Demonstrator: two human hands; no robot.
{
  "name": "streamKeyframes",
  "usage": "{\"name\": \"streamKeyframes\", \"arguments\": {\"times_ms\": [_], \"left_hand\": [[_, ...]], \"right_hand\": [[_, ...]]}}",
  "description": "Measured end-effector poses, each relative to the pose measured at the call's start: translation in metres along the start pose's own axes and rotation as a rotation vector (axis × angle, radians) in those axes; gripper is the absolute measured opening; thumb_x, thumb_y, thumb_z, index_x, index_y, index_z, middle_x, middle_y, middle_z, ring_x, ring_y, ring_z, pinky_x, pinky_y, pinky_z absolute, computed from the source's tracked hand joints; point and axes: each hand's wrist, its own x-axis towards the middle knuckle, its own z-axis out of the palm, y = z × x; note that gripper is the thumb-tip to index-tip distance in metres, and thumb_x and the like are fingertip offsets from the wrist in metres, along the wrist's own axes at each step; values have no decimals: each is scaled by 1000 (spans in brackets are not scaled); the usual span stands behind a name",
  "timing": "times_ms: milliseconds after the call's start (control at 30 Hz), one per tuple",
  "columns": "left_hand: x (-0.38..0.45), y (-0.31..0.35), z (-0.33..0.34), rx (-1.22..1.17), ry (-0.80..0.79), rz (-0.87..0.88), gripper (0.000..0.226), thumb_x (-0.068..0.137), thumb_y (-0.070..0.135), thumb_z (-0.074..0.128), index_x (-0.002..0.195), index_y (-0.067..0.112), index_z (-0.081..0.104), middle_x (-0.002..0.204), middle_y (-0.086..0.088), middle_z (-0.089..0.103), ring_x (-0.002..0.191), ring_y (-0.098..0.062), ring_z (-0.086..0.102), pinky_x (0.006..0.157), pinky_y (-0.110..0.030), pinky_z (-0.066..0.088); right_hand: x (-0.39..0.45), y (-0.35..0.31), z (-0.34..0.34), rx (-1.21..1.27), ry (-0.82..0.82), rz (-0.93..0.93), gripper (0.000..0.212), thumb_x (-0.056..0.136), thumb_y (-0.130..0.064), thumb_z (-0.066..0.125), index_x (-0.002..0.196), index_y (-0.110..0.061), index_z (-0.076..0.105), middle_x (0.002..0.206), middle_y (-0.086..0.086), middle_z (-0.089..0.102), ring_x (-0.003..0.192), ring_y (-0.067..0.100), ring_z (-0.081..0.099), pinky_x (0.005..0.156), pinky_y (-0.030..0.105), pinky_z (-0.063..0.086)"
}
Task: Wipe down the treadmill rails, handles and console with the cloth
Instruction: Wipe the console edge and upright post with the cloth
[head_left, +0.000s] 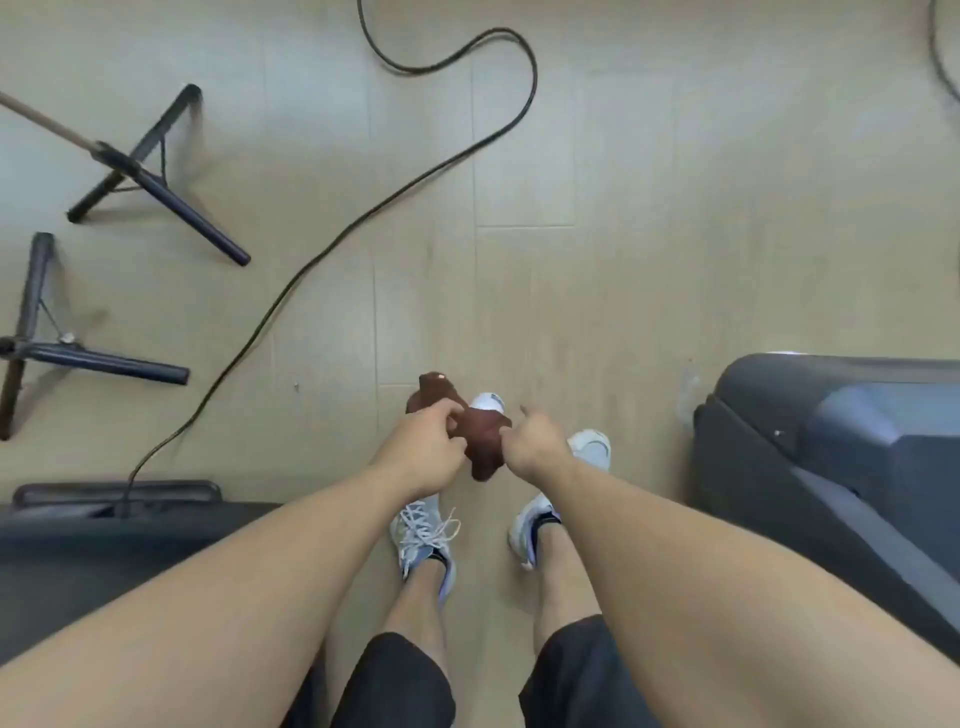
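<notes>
- Cloth (480, 434) bunched between left hand (421, 449) and right hand (532, 447); fingers of both curled, pinching it, likely refolding for wiping
- treadmill (831, 441) beside, untouched

The cloth (480, 436) is a dark reddish brown, plain, with one small pale spot at its far end, and it shows against a floor (649, 234) of pale beige wood-grain planks. Left of the cloth, a black cable (322, 254) snakes over the floor past two stands (156, 176) with black legs, one bearing a light tan pole; right of it sits a dark blue-grey machine (841, 457). Just below the cloth are white and light grey shoes (426, 540) with white laces and black socks, and nearer still black shorts (395, 680).
</notes>
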Motion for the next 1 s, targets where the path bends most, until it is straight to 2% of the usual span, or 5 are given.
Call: {"name": "streamKeyframes", "arguments": {"times_ms": [167, 400, 500, 733, 1000], "left_hand": [[15, -36, 23, -34, -49, -102, 39, 98, 20, 59, 136, 21, 55, 121, 4, 61, 106, -19, 62, 95, -31, 49], [13, -58, 11, -9, -24, -133, 30, 97, 21, 59, 127, 22, 60, 112, 8, 65, 100, -17, 63, 93, -31, 49], [15, -61, 3, -17, -7, -122, 28, 97, 21, 60, 125, 21, 61, 105, 11, 65, 100, -17, 64, 95, -33, 50], [-22, -56, -7, -71, 30, -106, 28, 95, 14, 62, 123, 17, 63, 98, 11, 66, 92, -16, 63, 86, -27, 48], [-148, -6, -79, 140, 146, 182, 111, 74, 30, 85, 161, 28, 16, 161, 5, 24, 149, -16, 26, 118, -31, 29]], "right_hand": [[38, 21, 32, 174, -101, 197, 60, 108, -47, 42, 150, -5, 45, 147, 15, 52, 129, 33, 51, 110, 37, 41], [44, 31, 56, 441, -7, 217, 37, 102, -24, 62, 133, -5, 58, 115, 9, 61, 99, 24, 54, 79, 29, 44], [42, 32, 56, 540, 97, 175, 8, 96, -12, 64, 101, -15, 58, 99, 5, 61, 87, 19, 56, 72, 27, 41], [-19, -2, 52, 648, 59, -39, 26, 91, 3, 58, 77, -17, 49, 73, -2, 52, 67, 11, 46, 57, 20, 36], [-183, -52, 13, 486, -162, -373, 41, 87, 10, 63, 73, -20, 38, 68, -8, 43, 63, 4, 42, 58, 16, 36]]}}
